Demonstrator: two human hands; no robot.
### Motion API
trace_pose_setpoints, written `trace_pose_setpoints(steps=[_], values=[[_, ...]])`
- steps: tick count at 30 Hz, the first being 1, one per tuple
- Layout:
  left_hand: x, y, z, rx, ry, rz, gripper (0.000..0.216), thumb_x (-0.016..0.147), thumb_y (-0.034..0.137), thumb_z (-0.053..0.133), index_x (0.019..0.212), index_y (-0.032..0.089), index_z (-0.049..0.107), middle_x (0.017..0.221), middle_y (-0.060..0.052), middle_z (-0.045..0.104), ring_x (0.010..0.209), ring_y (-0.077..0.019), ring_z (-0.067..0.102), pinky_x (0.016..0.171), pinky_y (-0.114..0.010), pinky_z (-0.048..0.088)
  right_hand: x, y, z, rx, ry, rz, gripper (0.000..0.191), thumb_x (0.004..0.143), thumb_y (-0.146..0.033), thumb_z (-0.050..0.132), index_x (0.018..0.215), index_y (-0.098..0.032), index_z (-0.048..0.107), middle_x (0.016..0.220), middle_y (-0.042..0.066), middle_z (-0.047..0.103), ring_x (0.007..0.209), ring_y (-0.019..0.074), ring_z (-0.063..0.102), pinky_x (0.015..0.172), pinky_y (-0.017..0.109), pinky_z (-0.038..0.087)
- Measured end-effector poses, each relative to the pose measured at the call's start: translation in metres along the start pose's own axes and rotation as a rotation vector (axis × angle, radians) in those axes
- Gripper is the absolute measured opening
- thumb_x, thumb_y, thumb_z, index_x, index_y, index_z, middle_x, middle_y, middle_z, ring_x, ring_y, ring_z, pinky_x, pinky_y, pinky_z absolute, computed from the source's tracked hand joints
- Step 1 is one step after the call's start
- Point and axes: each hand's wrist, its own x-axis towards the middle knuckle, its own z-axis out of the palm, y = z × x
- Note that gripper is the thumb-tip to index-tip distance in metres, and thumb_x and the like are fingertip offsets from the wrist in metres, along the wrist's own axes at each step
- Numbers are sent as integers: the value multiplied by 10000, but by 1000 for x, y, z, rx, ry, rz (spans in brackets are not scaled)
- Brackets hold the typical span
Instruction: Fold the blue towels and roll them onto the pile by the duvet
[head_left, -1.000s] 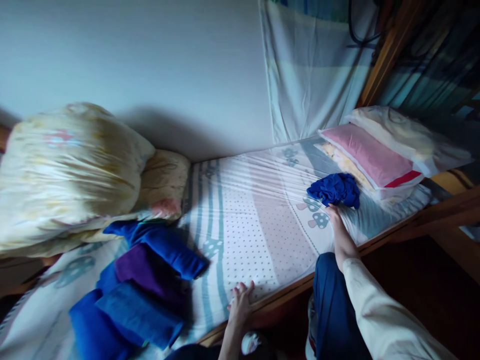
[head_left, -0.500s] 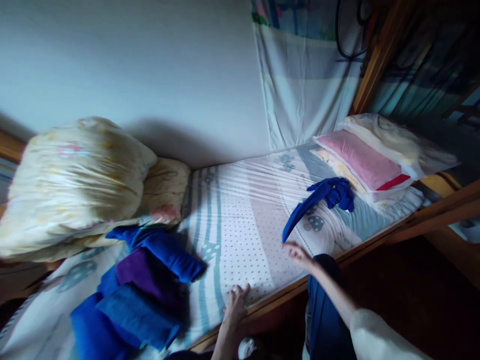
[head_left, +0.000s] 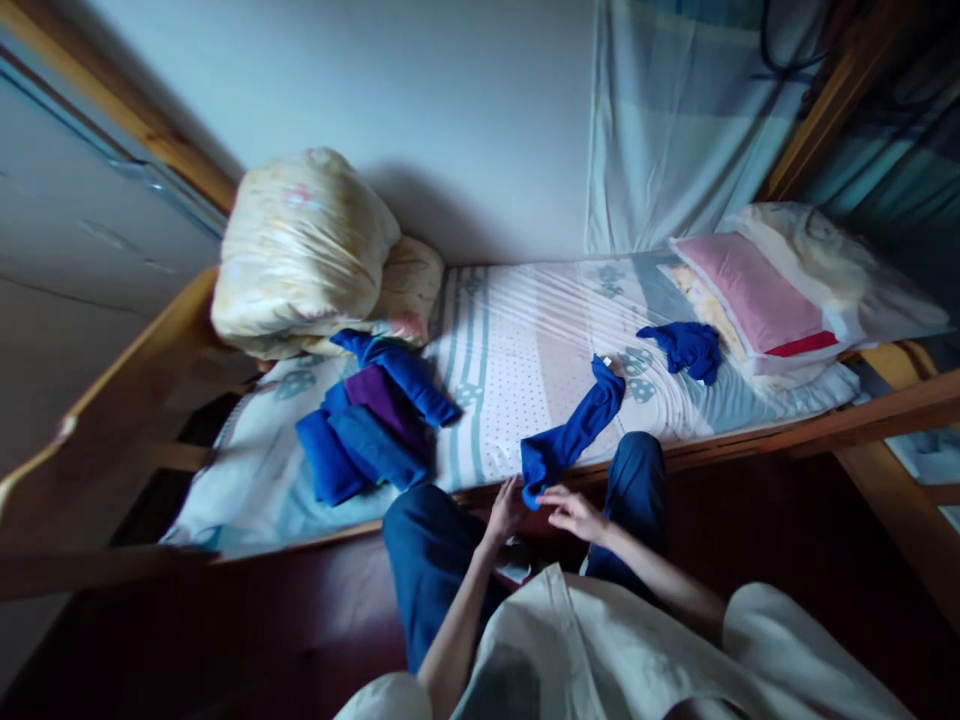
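Observation:
A long, narrow piece of blue cloth (head_left: 574, 435) lies across the front of the bed, a small white tag at its far end. Its near end hangs over the bed's edge, where my right hand (head_left: 576, 513) pinches it between the fingertips. Just left of that end is my left hand (head_left: 505, 514), fingers stretched out, holding nothing. Further right on the sheet rests a crumpled blue cloth (head_left: 686, 348). On the left side lie several folded blue cloths (head_left: 375, 445) with a purple cloth (head_left: 371, 390) among them.
A bundled cream quilt (head_left: 307, 245) fills the bed's left end against the wall. Pink and cream pillows (head_left: 757, 290) are stacked at the right end. A wooden bed rail (head_left: 750, 440) runs along the front. My knees stand close to it, and a curtain (head_left: 660, 150) hangs behind.
The long blue cloth has come away from the crumpled one and been drawn toward me by my right hand. My left hand has lifted off the bed and come beside it. The view has shifted.

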Motion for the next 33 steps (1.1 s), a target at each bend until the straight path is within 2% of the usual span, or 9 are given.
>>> trace_pose_setpoints(steps=[4,6,8,11,14,21,26,30,33], values=[[-61,20,12,-158,207,-105,776,882,274,584,1573,97,281,1562,-235,426,1460,-345,423,1188,-479,402,-11,-28,3,17,-45,18,363,935,-209,618,1282,-237,719,1339,93,630,1292,219,584,1134,419,452],[-79,34,2,-171,304,-67,759,898,271,578,1583,132,281,1587,-211,393,1487,-322,390,1204,-484,389,-15,-42,14,-4,-73,-6,361,938,-199,612,1279,-242,722,1338,86,630,1292,215,579,1165,426,421],[-88,47,-18,-166,376,44,647,931,231,517,1557,169,364,1593,-176,396,1498,-296,375,1215,-482,379,-24,-54,37,-5,-112,-20,362,934,-192,615,1275,-245,723,1334,82,627,1270,212,589,1152,414,439],[-97,58,-48,-138,341,222,491,932,157,455,1404,202,583,1470,-130,544,1426,-283,462,1198,-500,403,-43,-68,74,22,-109,-48,346,925,-190,626,1249,-240,736,1315,86,626,1259,221,587,1137,407,456],[-110,62,-62,-121,256,283,408,940,156,449,1259,212,697,1259,-114,679,1234,-269,603,1115,-482,489,-59,-79,90,31,-45,-82,323,940,-187,604,1224,-244,747,1293,87,630,1253,225,583,1136,416,454],[-135,82,-62,-163,360,386,365,975,176,432,1180,201,733,1093,-108,731,1020,-220,686,926,-367,585,-78,-96,71,-103,4,-147,252,969,-189,584,1117,-269,771,1121,69,690,1174,225,610,1101,427,473],[-142,116,-81,-296,517,401,250,999,207,501,1099,189,730,951,-72,724,863,-161,706,783,-259,583,-77,-93,70,-128,241,-89,319,959,-184,567,1239,-262,699,1158,95,667,1151,237,620,1078,421,494],[-151,142,-101,-366,483,472,197,1004,217,530,1039,184,721,866,-51,710,770,-134,691,707,-225,559,-68,-82,56,-207,350,-19,442,946,-131,477,1330,-272,645,1180,81,666,1187,229,611,1127,417,457],[-158,156,-115,-377,451,535,186,999,210,540,1018,185,724,860,-59,728,773,-143,701,711,-233,563,-62,-71,38,-239,267,-2,414,942,-145,448,1261,-264,683,1145,64,690,1106,216,644,1052,378,506]])
